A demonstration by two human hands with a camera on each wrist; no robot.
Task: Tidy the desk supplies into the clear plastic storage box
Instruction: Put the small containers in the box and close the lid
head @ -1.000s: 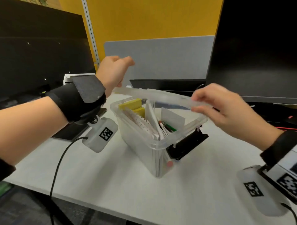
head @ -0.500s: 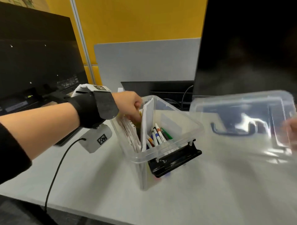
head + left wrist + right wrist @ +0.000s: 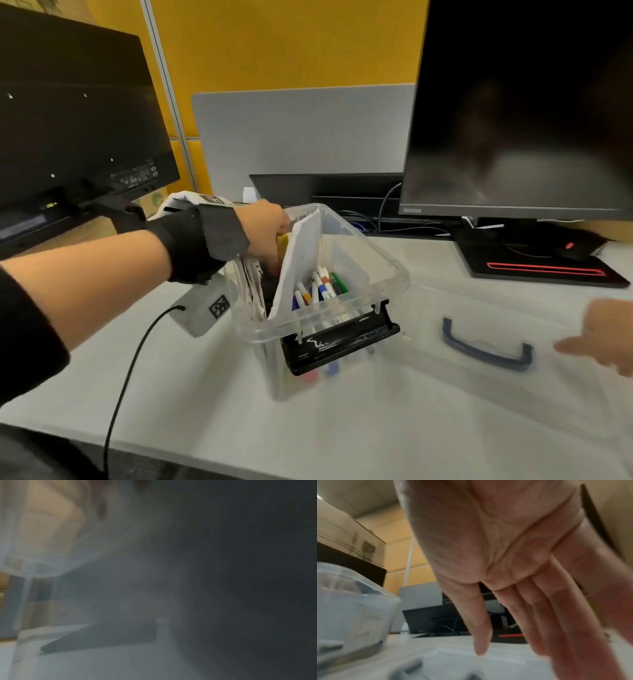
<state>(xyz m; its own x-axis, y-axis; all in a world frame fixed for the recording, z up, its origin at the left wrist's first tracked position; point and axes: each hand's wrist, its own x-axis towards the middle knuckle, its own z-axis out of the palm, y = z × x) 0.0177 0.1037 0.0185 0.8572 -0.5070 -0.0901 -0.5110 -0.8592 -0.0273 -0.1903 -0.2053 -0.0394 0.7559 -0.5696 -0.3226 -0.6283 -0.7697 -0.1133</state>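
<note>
Since the clear box [image 3: 359, 287] stands open on the counter [image 3: 342, 428] between the two monitors, I judge it light, thin-walled and slippery, best held by its rim or steadied near the black latch [image 3: 339, 339]. Inside, the markers [image 3: 320, 287] lie to the right of a leaning white sheet [image 3: 301, 253], which looks floppy and easily creased. My left hand [image 3: 265, 233] reaches in behind that sheet, touching it; its fingers are hidden, so I cannot tell whether its grip holds anything. The left wrist view is only blur. My right hand [image 3: 513, 561] hovers fingers straight, holding nothing, over the lid [image 3: 496, 325], which lies flat beside the box with its blue handle [image 3: 486, 346] up.
</note>
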